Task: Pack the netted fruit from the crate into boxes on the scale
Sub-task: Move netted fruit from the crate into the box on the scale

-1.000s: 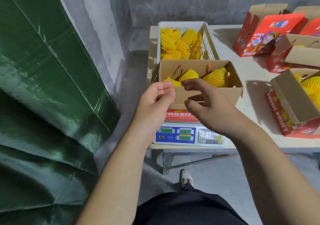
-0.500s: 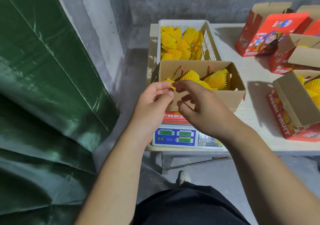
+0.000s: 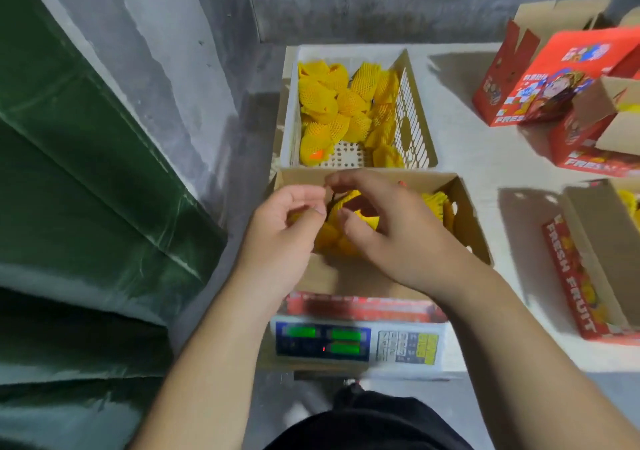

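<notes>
Since half a second ago both my hands have gone from the near edge of the box to right over its middle, onto the fruit. Biggest thing around is the crinkly dark green tarp (image 3: 86, 179) hanging on my left, then the pale tabletop (image 3: 485, 172). At the back sits the white perforated plastic crate (image 3: 414, 127), part full of yellow foam-netted fruit (image 3: 332, 110). Just in front of it, the open brown cardboard box (image 3: 464, 214) sits on the white digital scale with green displays (image 3: 356, 344). More red printed "FRESH FRUIT" cartons (image 3: 540, 79) sit off to the right. My right hand (image 3: 398, 228) has its fingers curled around a netted fruit in the box (image 3: 349, 217). My left hand (image 3: 287, 231) pinches the net at that fruit's left side, fingers curled.
</notes>
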The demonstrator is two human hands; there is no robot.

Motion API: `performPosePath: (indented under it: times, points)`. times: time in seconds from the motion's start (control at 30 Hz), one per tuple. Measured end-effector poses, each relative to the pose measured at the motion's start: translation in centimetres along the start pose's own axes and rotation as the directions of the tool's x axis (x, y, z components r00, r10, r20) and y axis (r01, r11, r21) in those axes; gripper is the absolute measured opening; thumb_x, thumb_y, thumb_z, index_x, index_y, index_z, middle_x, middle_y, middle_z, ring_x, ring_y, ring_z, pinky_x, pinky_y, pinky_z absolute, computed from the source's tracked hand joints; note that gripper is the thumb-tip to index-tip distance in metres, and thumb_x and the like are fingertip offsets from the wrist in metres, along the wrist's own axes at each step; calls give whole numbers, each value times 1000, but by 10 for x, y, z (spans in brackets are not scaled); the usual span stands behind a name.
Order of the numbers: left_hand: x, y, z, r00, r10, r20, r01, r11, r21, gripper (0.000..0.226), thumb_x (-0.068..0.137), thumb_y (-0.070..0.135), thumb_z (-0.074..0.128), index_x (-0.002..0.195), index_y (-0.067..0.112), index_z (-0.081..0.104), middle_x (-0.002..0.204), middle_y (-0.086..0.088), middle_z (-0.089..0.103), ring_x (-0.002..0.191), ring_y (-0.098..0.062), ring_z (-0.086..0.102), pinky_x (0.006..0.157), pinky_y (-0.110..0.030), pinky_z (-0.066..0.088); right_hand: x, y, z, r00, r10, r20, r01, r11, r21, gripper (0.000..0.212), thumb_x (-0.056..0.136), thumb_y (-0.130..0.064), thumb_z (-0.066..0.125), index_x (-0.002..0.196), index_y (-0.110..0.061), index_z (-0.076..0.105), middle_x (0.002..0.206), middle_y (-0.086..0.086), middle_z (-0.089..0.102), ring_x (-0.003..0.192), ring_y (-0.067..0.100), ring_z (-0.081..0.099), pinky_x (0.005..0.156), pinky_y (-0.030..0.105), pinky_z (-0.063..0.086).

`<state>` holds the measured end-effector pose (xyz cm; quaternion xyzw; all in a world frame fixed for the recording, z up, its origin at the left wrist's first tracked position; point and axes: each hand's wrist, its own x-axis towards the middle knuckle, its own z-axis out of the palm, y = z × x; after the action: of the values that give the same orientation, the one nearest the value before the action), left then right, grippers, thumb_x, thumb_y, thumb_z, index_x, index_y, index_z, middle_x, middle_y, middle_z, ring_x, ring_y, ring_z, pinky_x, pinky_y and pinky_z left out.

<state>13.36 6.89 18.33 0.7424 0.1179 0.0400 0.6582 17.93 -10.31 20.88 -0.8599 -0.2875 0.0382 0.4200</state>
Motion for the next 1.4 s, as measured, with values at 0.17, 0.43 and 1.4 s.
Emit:
performPosePath:
  times: [0.17,0.43,1.4]
  points:
    - [77,33,-11,997,69,27,-72,980,183,19,93,48,55,103,58,67,110,27,73,96,1,72,70,-15,57,73,69,-64,995,88,-51,-89,996,-29,36,100,-19,61,136,-24,60,123,-7,67,103,9,67,92,35,55]
    - [223,-7,19,985,-94,144,-8,813,582,17,109,33,53,123,38,63,123,19,66,105,1,64,79,-19,49,205,206,-67,899,359,250,-190,836,-515,49,99,-25,58,147,-19,50,139,15,61,125,38,57,100,44,51]
    - [334,-137,91,642,-689,336,-266,210,941,76,86,46,82,151,28,47,137,1,60,112,-20,60,85,-30,49,221,298,21,408,674,615,198,593,-781,80,99,-27,67,164,-24,21,172,5,-10,158,36,-15,129,51,9]
